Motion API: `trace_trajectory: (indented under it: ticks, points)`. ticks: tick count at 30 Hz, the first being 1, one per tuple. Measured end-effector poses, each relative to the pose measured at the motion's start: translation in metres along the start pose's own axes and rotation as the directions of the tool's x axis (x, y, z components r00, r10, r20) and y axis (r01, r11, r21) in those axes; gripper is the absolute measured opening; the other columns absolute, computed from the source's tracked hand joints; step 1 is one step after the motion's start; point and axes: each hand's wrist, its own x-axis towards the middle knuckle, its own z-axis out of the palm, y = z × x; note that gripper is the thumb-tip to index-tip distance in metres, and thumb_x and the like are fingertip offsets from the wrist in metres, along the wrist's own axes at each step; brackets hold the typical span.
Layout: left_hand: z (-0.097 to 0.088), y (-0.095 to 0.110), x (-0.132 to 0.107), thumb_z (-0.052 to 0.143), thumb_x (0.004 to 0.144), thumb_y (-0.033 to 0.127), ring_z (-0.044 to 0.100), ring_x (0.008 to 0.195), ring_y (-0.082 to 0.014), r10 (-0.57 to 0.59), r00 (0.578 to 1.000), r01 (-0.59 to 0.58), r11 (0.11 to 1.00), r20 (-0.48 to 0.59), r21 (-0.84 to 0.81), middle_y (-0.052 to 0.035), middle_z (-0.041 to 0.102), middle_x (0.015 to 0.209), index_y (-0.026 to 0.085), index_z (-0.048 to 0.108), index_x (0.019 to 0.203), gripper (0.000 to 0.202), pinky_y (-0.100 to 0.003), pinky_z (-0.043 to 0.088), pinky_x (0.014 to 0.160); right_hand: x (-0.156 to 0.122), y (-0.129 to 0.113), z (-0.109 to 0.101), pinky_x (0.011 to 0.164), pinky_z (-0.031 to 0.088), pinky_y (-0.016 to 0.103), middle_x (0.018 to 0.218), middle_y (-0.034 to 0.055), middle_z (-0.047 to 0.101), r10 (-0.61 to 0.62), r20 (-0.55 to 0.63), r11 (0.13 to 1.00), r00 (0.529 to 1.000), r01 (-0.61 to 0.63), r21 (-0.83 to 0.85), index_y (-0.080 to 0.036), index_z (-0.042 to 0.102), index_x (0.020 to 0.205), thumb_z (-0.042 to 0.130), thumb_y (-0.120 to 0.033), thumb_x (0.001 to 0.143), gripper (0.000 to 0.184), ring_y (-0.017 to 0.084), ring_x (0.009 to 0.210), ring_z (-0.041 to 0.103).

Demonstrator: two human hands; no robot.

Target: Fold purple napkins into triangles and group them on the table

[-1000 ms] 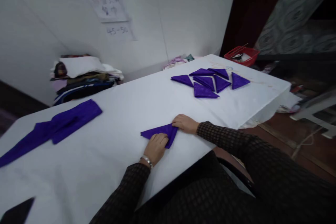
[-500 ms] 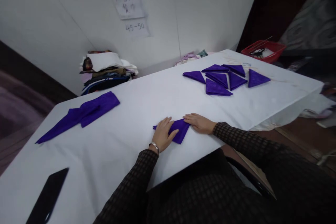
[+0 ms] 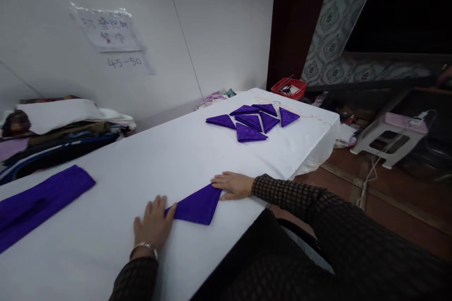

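At the near side of the white table [image 3: 141,164], we have 1 purple triangle [image 3: 196,207] lying flat between our hands. Its long edge runs slantwise, from a sharp tip on the left up to the far right corner; a blunter corner points back toward the table's near edge. Our left hand [image 3: 153,225] is spread palm down on the table, fingers fanned, only the thumb meeting the sharp tip. Our right hand [image 3: 235,186] comes in from the right, fingers fairly straight and laid at the far right corner, thumb stretched by the short right edge. No fist on either side; whether the left thumb presses or merely rests, we cannot tell. So the long axis spans hand to hand, its middle uncovered. Near edge: close on our side, the right forearm [image 3: 293,195] crossing it. Room to move: plain tabletop beyond the triangle, as far as 7 folded pieces [image 3: 249,121], well apart and nearer the right hand. Leftward, past the fanned fingers, a long purple cloth [image 3: 42,204] runs out of view.
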Motion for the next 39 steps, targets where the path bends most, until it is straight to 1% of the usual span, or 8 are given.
trace_trajectory:
  ticks: [4, 8, 12, 20, 28, 32, 36, 39]
  points:
    - [-0.009, -0.016, 0.005, 0.020, 0.092, 0.047, 0.032, 0.134, -0.0360, -0.128, 0.988, 0.123, 0.990, -0.085, -0.064, -0.0173, 0.037, 0.146, 0.013, 0.045, 0.134, 0.059, -0.064, 0.030, 0.098, 0.000, 0.002, 0.002, 0.111, 0.022, 0.045, 0.145, 0.0177, 0.038, -0.010, -0.010, 1.000, 1.000, 0.010, 0.000, -0.010, 0.038, 0.140, 0.049, -0.044, 0.091, 0.060, 0.024, 0.138, 0.028]
    - [-0.007, 0.006, -0.003, 0.017, 0.093, 0.042, 0.024, 0.139, -0.0298, 0.090, 0.967, -0.117, 0.988, -0.239, -0.103, -0.0171, 0.038, 0.146, 0.009, 0.048, 0.131, 0.060, -0.051, 0.028, 0.107, 0.000, 0.002, 0.003, 0.111, 0.020, 0.044, 0.146, 0.0167, 0.037, -0.005, -0.006, 1.000, 1.000, 0.005, 0.001, -0.011, 0.037, 0.140, 0.048, -0.044, 0.091, 0.060, 0.023, 0.138, 0.026]
    - [0.006, 0.030, -0.011, 0.029, 0.092, 0.039, 0.025, 0.139, -0.0248, 0.298, 0.949, -0.301, 0.954, -0.102, -0.014, -0.0078, 0.038, 0.147, 0.019, 0.044, 0.136, 0.051, -0.050, 0.021, 0.111, 0.001, 0.002, 0.001, 0.112, 0.019, 0.043, 0.146, 0.0162, 0.038, 0.005, 0.000, 1.000, 1.000, -0.005, 0.006, -0.012, 0.038, 0.139, 0.049, -0.045, 0.091, 0.060, 0.023, 0.138, 0.027]
    - [0.014, 0.034, -0.014, 0.030, 0.093, 0.040, 0.023, 0.140, -0.0244, 0.286, 0.958, -0.285, 0.958, -0.027, 0.025, -0.0072, 0.032, 0.150, 0.019, 0.037, 0.141, 0.054, -0.051, 0.019, 0.111, -0.001, -0.001, -0.001, 0.111, 0.019, 0.050, 0.146, 0.0165, 0.037, 0.015, 0.015, 0.999, 1.000, -0.016, 0.044, -0.014, 0.037, 0.141, 0.048, -0.046, 0.091, 0.060, 0.025, 0.138, 0.027]
    - [0.006, 0.016, -0.009, 0.026, 0.093, 0.042, 0.020, 0.141, -0.0272, 0.018, 1.000, -0.018, 1.000, -0.008, 0.014, -0.0076, 0.026, 0.153, 0.022, 0.036, 0.142, 0.054, -0.057, 0.019, 0.109, -0.003, -0.003, 0.000, 0.112, 0.015, 0.050, 0.149, 0.0153, 0.032, 0.031, 0.041, 0.997, 0.999, -0.033, 0.065, -0.017, 0.033, 0.144, 0.045, -0.045, 0.092, 0.061, 0.024, 0.139, 0.024]
    - [-0.012, 0.014, 0.001, 0.024, 0.093, 0.043, 0.023, 0.139, -0.0324, -0.157, 0.984, 0.156, 0.988, -0.082, -0.018, -0.0137, 0.026, 0.152, 0.016, 0.038, 0.141, 0.057, -0.062, 0.023, 0.104, -0.003, -0.004, 0.000, 0.113, 0.013, 0.048, 0.149, 0.0141, 0.032, 0.046, 0.043, 0.997, 0.998, -0.049, 0.066, -0.017, 0.032, 0.144, 0.045, -0.045, 0.092, 0.061, 0.022, 0.140, 0.022]
    - [-0.022, 0.042, 0.003, 0.024, 0.094, 0.041, 0.018, 0.141, -0.0288, 0.059, 0.982, -0.065, 0.997, -0.182, -0.028, -0.0126, 0.025, 0.152, 0.016, 0.036, 0.142, 0.055, -0.057, 0.018, 0.109, -0.004, -0.005, 0.001, 0.113, 0.013, 0.047, 0.150, 0.0136, 0.032, 0.043, 0.043, 0.997, 0.998, -0.046, 0.067, -0.016, 0.030, 0.145, 0.044, -0.045, 0.092, 0.062, 0.022, 0.140, 0.021]
    - [-0.014, 0.061, 0.002, 0.028, 0.093, 0.042, 0.018, 0.141, -0.0280, 0.197, 0.976, -0.200, 0.979, -0.088, -0.026, -0.0108, 0.025, 0.153, 0.019, 0.037, 0.142, 0.054, -0.057, 0.016, 0.110, -0.004, -0.005, 0.001, 0.113, 0.013, 0.048, 0.150, 0.0137, 0.031, 0.042, 0.045, 0.997, 0.998, -0.045, 0.064, -0.015, 0.030, 0.145, 0.043, -0.046, 0.092, 0.063, 0.023, 0.140, 0.022]
